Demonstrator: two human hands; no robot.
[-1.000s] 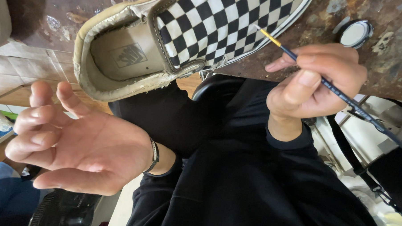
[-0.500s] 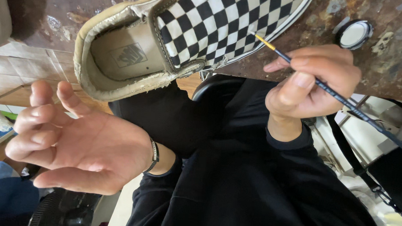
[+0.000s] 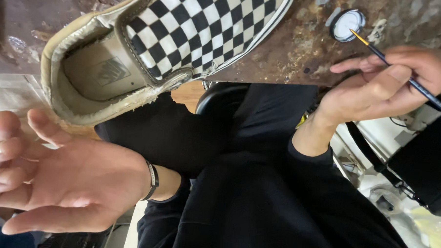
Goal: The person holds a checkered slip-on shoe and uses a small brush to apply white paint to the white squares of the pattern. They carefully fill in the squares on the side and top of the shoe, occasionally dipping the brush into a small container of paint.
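My left hand hangs nearest, palm up, holding nothing. My right hand pinches 1 thin brush – light, stiff, best held mid-shaft – tip at the small paint pot. Beyond, the soft checkered shoe rests on the table.

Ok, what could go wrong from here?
The checkered shoe sits with its heel past the edge of the worn table, and the left hand is off it, so a nudge could tip it. The brush in the right hand may drip crossing from the small paint pot.
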